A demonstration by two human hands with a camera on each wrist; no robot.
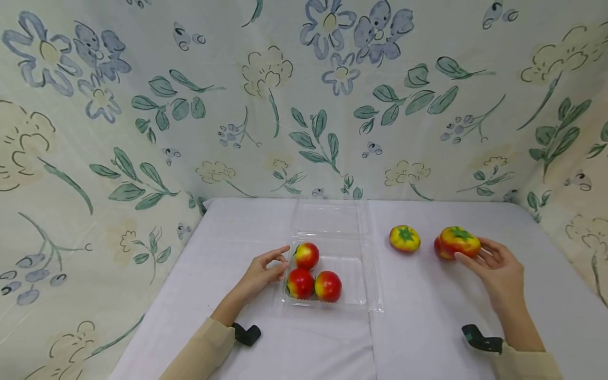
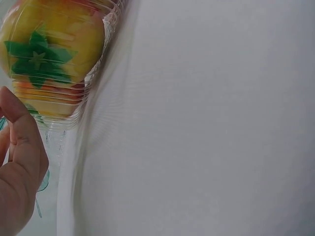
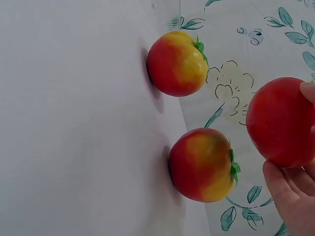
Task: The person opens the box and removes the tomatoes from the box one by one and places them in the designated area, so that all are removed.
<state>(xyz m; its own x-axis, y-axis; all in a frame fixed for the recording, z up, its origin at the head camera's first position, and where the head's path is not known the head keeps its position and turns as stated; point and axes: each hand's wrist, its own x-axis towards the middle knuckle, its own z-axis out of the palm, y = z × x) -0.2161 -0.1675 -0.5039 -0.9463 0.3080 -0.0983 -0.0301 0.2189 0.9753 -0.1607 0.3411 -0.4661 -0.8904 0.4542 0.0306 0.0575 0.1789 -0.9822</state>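
Note:
My right hand grips a red-and-yellow tomato with a green leafy top. In the right wrist view this tomato is held up off the white cloth, apart from two others. One of those, a tomato, is partly hidden behind the held one in the head view. To its left sits the other tomato. My left hand is at the left side of an open clear plastic box, its fingertips right at the rim. Three tomatoes lie in the box's left part.
The box's raised clear lid lies back toward the rear edge of the white-clothed table. A flower-printed curtain hangs behind the table and along both sides. Dark straps sit at both wrists.

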